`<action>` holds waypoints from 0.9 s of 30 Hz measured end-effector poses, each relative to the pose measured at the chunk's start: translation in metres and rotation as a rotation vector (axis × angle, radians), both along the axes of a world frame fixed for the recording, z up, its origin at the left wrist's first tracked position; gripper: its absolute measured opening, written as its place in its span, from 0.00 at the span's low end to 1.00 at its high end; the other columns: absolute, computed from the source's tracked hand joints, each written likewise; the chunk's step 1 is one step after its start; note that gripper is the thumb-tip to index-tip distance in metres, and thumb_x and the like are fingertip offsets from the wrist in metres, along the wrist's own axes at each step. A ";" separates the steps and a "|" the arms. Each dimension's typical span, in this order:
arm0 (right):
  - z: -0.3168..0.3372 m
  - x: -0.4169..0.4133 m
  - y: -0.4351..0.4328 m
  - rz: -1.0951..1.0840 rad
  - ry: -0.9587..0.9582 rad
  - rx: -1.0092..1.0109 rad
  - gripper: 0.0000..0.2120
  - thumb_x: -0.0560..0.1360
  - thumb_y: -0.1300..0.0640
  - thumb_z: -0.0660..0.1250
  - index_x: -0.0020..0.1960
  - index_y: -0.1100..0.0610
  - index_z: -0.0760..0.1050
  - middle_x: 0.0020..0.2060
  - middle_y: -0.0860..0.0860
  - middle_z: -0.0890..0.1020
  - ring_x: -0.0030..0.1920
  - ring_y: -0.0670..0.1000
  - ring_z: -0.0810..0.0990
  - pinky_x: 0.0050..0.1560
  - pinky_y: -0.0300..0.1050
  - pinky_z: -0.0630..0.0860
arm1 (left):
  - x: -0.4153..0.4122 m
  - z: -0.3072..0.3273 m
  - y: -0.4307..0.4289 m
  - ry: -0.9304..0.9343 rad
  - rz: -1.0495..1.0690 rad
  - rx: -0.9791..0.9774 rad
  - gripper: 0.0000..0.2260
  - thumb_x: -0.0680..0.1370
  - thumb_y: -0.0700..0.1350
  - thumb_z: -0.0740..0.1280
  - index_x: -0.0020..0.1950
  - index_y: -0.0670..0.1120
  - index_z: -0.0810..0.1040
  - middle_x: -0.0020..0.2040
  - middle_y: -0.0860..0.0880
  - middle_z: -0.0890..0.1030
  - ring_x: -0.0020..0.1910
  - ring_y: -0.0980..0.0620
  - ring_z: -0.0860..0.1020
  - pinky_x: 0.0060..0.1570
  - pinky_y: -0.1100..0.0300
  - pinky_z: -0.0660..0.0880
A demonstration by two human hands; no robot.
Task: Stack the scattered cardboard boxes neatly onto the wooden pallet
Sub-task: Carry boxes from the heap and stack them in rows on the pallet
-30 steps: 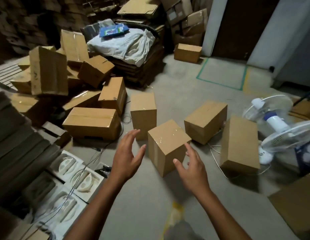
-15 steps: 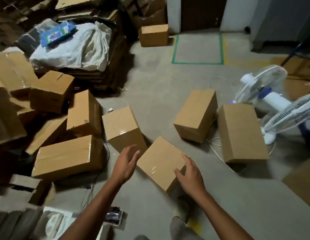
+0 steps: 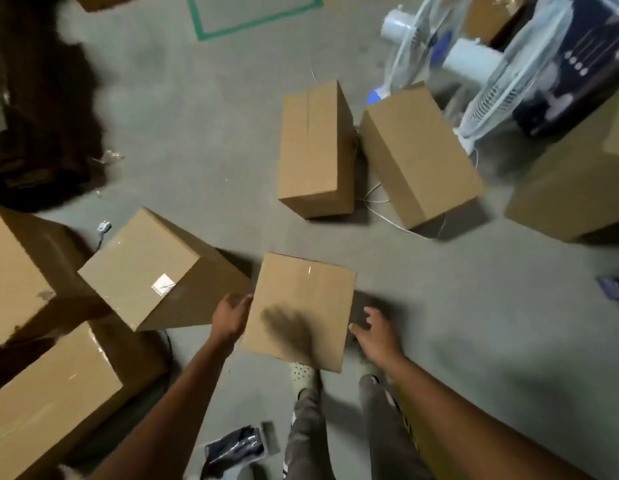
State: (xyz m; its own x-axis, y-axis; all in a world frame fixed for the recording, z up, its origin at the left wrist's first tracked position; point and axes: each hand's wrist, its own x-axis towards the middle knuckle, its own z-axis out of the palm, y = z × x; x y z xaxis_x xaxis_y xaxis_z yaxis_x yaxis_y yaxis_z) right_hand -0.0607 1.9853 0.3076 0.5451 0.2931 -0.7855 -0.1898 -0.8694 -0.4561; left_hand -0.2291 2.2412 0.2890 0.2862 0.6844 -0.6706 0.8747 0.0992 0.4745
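The plain brown rectangular cardboard box (image 3: pixel 297 310) sits on the grey concrete floor (image 3: pixel 204 140) just in front of the person's feet, with other scattered boxes near it. No wooden pallet is in view. The left hand (image 3: pixel 232 315) lies against the box's left side. The right hand (image 3: pixel 377 336) is just beside the right side with fingers spread, and whether it touches is unclear, so the grip is wide and holds nothing. The box looks stiff, and its smooth faces may slip. Its weight cannot be judged. It is probably best squeezed between the palms low on opposite sides, or lifted with fingers hooked under the bottom edges.
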 end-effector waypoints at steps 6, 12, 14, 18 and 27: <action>-0.080 -0.019 0.015 -0.199 0.130 -0.100 0.31 0.78 0.47 0.68 0.78 0.55 0.65 0.72 0.57 0.73 0.70 0.59 0.73 0.68 0.52 0.71 | 0.005 -0.067 0.018 -0.019 0.135 -0.125 0.33 0.78 0.67 0.60 0.70 0.42 0.74 0.67 0.39 0.77 0.63 0.38 0.77 0.64 0.40 0.75; -0.102 -0.037 0.040 -0.611 0.344 0.033 0.26 0.82 0.46 0.63 0.76 0.56 0.67 0.68 0.54 0.75 0.61 0.52 0.74 0.55 0.41 0.72 | 0.015 -0.078 0.010 -0.046 0.182 -0.409 0.32 0.82 0.64 0.54 0.77 0.42 0.67 0.75 0.42 0.70 0.74 0.40 0.68 0.75 0.42 0.62; -0.094 -0.040 0.045 -0.673 0.339 0.049 0.29 0.81 0.42 0.64 0.77 0.53 0.66 0.71 0.54 0.73 0.66 0.55 0.74 0.65 0.49 0.72 | 0.017 -0.068 0.008 -0.077 0.163 -0.408 0.34 0.81 0.65 0.55 0.77 0.42 0.68 0.76 0.41 0.70 0.74 0.41 0.68 0.76 0.42 0.61; -0.059 -0.036 0.036 -0.724 0.290 0.100 0.35 0.75 0.32 0.66 0.75 0.50 0.69 0.68 0.52 0.76 0.66 0.57 0.75 0.66 0.54 0.72 | 0.030 -0.020 0.012 -0.193 0.125 -0.375 0.25 0.82 0.63 0.56 0.65 0.44 0.78 0.63 0.42 0.80 0.62 0.42 0.78 0.62 0.49 0.75; 0.076 -0.016 -0.014 -0.881 0.030 0.272 0.34 0.62 0.28 0.69 0.54 0.53 0.85 0.47 0.52 0.87 0.50 0.57 0.86 0.57 0.61 0.81 | 0.069 0.136 0.016 -0.535 -0.022 -0.224 0.19 0.85 0.55 0.57 0.55 0.43 0.81 0.51 0.43 0.82 0.51 0.43 0.79 0.49 0.51 0.75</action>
